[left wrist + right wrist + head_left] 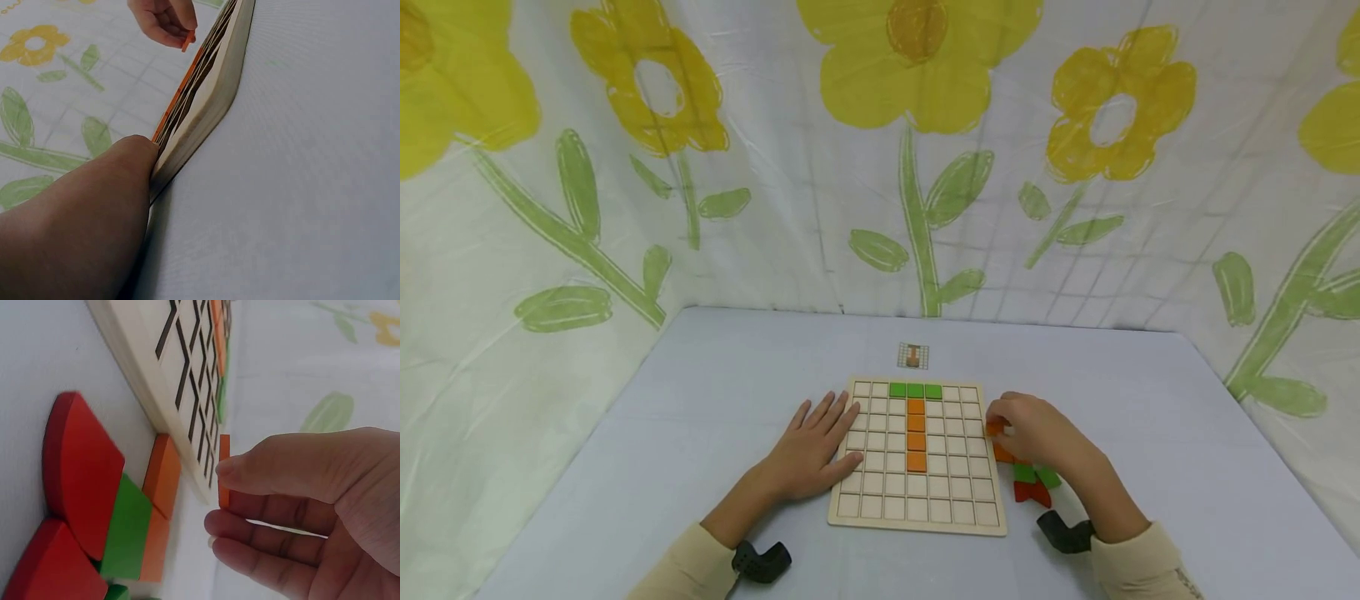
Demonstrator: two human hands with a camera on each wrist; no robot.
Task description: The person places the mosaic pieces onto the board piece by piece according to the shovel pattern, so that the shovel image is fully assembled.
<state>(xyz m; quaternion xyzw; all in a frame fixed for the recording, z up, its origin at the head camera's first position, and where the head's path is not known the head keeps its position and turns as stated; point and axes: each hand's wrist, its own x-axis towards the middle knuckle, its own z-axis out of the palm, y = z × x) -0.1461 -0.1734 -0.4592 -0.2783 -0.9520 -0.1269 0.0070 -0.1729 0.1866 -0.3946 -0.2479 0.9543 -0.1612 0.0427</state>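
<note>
A square wooden grid board (887, 484) lies on the white table. In its top row sit green tiles (915, 390), and a column of orange tiles (916, 423) runs down from the middle one. My left hand (811, 454) rests on the board's left edge with its fingers spread straight. At the right edge my right hand (1037, 427) pinches an orange tile (224, 447) between thumb and fingers, above the table. Beside that hand lie loose orange tiles (164, 472), green tiles (128, 531) and red pieces with a curved side (81, 469).
Beyond the board lies a small printed grid card (913, 356) with an orange and green figure. Black curved devices (763, 562) sit at both wrists. A white curtain with yellow flowers (917, 250) hangs behind the table.
</note>
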